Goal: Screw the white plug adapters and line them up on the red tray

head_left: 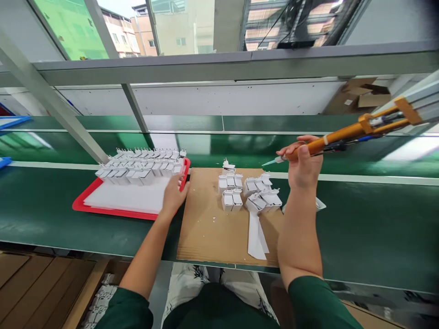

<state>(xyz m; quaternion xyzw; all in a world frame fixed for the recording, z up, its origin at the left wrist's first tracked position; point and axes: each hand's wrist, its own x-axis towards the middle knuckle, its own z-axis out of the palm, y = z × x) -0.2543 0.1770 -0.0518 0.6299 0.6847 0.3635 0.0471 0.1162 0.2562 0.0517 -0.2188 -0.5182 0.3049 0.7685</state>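
My right hand (303,160) is wrapped around a long orange glue dispenser (343,135), whose pale blue tapered nozzle points left, above the back of the cardboard sheet (209,237). On that sheet stand several small white box-shaped parts (232,200) with little prongs on top. A folded white paper strip (256,237) lies in front of them. At the left, my left hand (174,194) has its fingers closed over the right rim of a red tray (118,212). Rows of similar white parts (140,167) fill the tray's back half, on a white sheet.
The green bench (373,228) runs across the view, with a raised green ledge behind it. Slanting metal bars (68,114) cross at the left. An open cardboard box (356,96) stands at the back right. More white parts (101,301) sit below the bench, lower left.
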